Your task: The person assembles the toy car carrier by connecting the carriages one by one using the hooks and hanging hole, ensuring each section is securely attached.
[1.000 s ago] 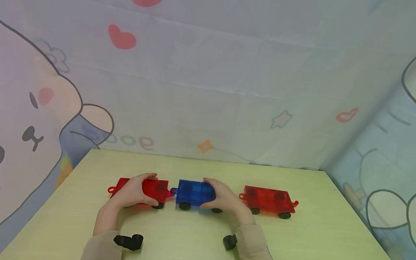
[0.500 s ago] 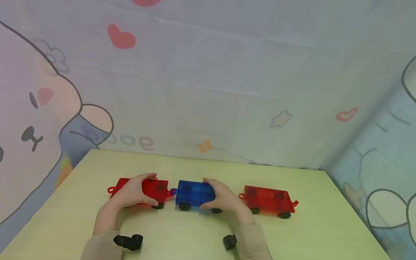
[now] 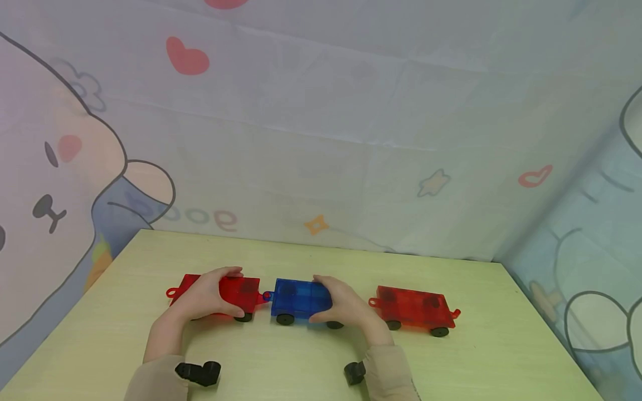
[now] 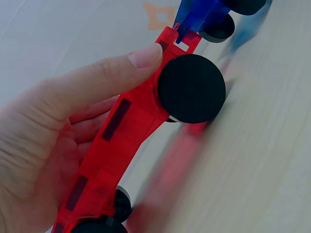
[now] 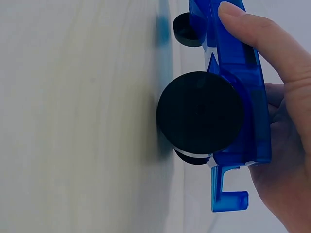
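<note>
My left hand (image 3: 208,295) grips a translucent red toy train car (image 3: 243,289) across its top, thumb on the near side and fingers over the far side. A blue toy train car (image 3: 296,298) stands just to its right, gripped the same way by my right hand (image 3: 346,303). Between them, the blue ring overlaps the red car's hook in the head view. The left wrist view has the blue car's coupling (image 4: 183,33) right at the end of the red one. At the blue car's other end, an upturned hook (image 5: 231,200) shows with nothing on it.
A second red car (image 3: 413,307) stands on the pale table (image 3: 281,362), right of my right hand, its ring toward the blue car. A printed cloth (image 3: 321,128) hangs behind the table's back edge.
The blue car has shifted very slightly toward me at its left end. Both hands keep their grip, and the second red car stays in place.
</note>
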### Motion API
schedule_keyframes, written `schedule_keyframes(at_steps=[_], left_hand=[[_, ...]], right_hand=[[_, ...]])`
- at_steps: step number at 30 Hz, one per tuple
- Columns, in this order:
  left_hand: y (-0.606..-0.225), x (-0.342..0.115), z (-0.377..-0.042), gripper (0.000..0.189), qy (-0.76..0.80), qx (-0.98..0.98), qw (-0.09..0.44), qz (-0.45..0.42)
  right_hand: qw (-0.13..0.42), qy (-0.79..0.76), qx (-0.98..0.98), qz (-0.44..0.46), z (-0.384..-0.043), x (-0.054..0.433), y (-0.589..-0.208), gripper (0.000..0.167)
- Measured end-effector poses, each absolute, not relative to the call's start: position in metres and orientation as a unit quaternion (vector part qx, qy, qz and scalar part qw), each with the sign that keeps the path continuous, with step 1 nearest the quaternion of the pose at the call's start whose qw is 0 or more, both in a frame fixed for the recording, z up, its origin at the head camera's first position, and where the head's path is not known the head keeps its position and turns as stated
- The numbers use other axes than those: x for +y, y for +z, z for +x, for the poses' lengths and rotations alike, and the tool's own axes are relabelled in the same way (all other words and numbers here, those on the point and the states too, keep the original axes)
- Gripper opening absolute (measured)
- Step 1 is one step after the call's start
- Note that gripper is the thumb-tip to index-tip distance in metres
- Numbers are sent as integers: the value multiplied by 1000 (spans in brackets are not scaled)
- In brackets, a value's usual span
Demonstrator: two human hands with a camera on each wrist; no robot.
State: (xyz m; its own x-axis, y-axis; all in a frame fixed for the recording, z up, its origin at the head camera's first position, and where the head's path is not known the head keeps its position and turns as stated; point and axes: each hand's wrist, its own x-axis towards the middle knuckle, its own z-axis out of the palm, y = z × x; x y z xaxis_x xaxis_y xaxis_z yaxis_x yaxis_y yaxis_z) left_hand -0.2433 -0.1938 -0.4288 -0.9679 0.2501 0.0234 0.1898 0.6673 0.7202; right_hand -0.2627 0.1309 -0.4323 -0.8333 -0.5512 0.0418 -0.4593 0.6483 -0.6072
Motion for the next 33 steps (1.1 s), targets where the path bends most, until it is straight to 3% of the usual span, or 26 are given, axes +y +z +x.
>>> schedule_keyframes(at_steps=[33], left_hand=[[-429,-194,-243,96,399,908,41,123]], right_hand=[[74,-304,907,-283,-266,132,-437,88]])
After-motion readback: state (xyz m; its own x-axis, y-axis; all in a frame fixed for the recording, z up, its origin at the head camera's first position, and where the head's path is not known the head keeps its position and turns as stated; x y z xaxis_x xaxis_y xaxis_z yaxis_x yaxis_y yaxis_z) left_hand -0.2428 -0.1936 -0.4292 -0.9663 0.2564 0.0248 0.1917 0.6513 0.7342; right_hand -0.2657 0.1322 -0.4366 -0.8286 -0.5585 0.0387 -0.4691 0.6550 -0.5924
